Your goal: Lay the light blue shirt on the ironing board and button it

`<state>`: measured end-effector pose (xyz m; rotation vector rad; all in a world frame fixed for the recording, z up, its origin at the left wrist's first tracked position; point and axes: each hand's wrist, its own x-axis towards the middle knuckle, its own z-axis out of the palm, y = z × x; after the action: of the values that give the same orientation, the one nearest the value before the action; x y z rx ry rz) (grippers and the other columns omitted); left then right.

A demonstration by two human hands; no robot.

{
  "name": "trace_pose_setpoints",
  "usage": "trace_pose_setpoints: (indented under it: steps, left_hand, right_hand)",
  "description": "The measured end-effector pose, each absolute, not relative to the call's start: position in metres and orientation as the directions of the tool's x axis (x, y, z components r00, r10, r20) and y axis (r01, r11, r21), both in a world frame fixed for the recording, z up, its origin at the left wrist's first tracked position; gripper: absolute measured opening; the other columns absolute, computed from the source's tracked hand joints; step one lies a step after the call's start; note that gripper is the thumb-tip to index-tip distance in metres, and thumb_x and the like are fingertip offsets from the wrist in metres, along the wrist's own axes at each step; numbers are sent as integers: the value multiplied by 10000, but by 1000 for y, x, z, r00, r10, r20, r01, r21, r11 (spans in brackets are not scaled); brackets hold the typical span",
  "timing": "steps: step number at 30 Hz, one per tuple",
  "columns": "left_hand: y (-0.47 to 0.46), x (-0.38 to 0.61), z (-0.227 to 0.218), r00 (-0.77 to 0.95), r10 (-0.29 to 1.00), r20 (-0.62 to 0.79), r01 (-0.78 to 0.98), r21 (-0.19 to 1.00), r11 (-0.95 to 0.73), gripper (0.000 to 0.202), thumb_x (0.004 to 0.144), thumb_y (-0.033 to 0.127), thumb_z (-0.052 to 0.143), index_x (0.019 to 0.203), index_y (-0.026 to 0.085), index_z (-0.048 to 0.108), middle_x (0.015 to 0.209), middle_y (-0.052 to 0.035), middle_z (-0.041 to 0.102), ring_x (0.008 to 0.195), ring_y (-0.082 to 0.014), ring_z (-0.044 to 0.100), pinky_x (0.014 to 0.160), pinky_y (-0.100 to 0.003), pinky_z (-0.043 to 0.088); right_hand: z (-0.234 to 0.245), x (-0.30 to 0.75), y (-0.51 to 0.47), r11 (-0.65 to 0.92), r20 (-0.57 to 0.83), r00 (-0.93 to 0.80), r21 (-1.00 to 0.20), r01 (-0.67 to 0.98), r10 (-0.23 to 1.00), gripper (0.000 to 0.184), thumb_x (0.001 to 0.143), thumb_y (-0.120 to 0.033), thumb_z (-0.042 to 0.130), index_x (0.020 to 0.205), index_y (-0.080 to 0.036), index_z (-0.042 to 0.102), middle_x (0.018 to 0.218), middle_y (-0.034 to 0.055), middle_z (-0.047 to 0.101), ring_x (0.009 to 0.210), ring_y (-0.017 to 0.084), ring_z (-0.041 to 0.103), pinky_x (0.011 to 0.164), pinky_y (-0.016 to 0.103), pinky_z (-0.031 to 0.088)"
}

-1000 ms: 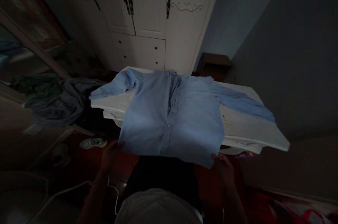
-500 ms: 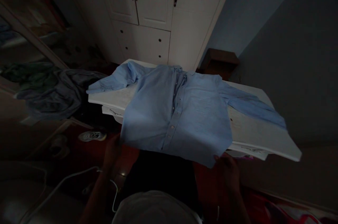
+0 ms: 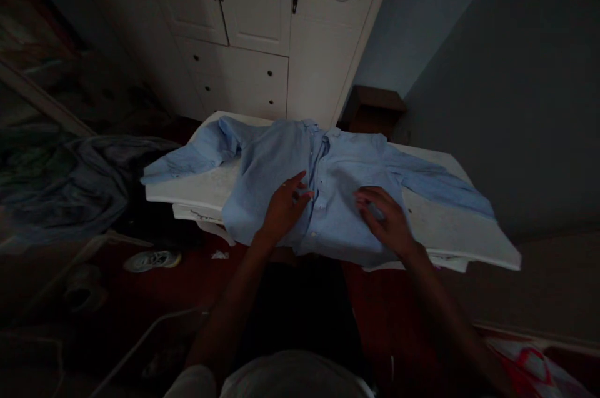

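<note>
A light blue button-up shirt (image 3: 262, 182) lies front up across a white table (image 3: 209, 189), its sleeves spread to both sides and its collar at the far edge. The front placket runs down the middle, partly gaping near the collar. My left hand (image 3: 285, 204) is over the shirt's left half beside the placket, fingers apart and holding nothing. Over the right half, my right hand (image 3: 384, 213) has its fingers curved and apart, with nothing in them. Whether either hand touches the cloth, I cannot tell.
Behind the table stands a white wardrobe (image 3: 255, 17) with drawers. A small brown cabinet (image 3: 377, 101) is in the corner. Dark clothes (image 3: 100, 179) are heaped at the left. A sneaker (image 3: 152, 260) and a pale cable (image 3: 140, 338) are on the lower left, a red-and-white bag (image 3: 539, 363) at lower right.
Both hands have let go of the shirt's lower corners and moved up and inward over its front. The hem now hangs down at the table's near edge.
</note>
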<state>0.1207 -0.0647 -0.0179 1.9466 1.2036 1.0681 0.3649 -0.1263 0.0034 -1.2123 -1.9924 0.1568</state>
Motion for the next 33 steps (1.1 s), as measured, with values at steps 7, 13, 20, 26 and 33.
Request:
trace_pose_setpoints:
  steps: [7, 13, 20, 26, 33]
  left_hand:
    - [-46, 132, -12, 509, 859, 54, 709, 539, -454, 224, 878, 263, 607, 1066, 211, 716, 1049, -76, 667, 951, -209, 644, 873, -327, 494]
    - [-38, 112, -18, 631, 773, 60, 638, 526, -562, 219, 866, 254, 625, 1058, 211, 721, 1056, -78, 657, 967, -201, 631, 879, -314, 486]
    - [-36, 109, -28, 554, 812, 182, 506, 701, -502, 154, 862, 145, 599, 871, 205, 740, 859, -39, 671, 815, -166, 624, 772, -295, 492]
    - [-37, 119, -32, 485, 805, 342, 365, 758, -541, 130, 854, 158, 629, 880, 210, 746, 910, -53, 646, 861, -159, 611, 797, -293, 501]
    - [-38, 125, -41, 560, 781, 277, 360, 767, -531, 195, 860, 89, 573, 901, 195, 731, 939, -51, 685, 894, -164, 634, 836, -295, 502]
  right_hand:
    - [4, 341, -51, 725, 239, -693, -365, 585, 680, 428, 844, -135, 541, 1258, -243, 533, 1250, 81, 598, 1208, 245, 500, 1030, 468, 343]
    - [5, 338, -25, 773, 104, -778, -257, 580, 619, 224, 841, -236, 664, 1065, -223, 662, 944, 52, 639, 971, 222, 534, 911, 411, 329]
    - [7, 338, -18, 832, 309, -790, -6, 555, 529, 213, 935, -322, 563, 794, -201, 666, 781, 39, 602, 851, 200, 488, 824, 373, 329]
    - [-13, 334, -28, 852, 459, -784, 103, 514, 418, 192, 902, -207, 508, 742, -193, 613, 832, 52, 651, 825, 193, 512, 798, 359, 373]
    - [-24, 337, -30, 889, 400, -807, -51, 454, 435, 169, 914, -161, 469, 958, -184, 631, 912, 53, 678, 906, 190, 552, 875, 395, 359]
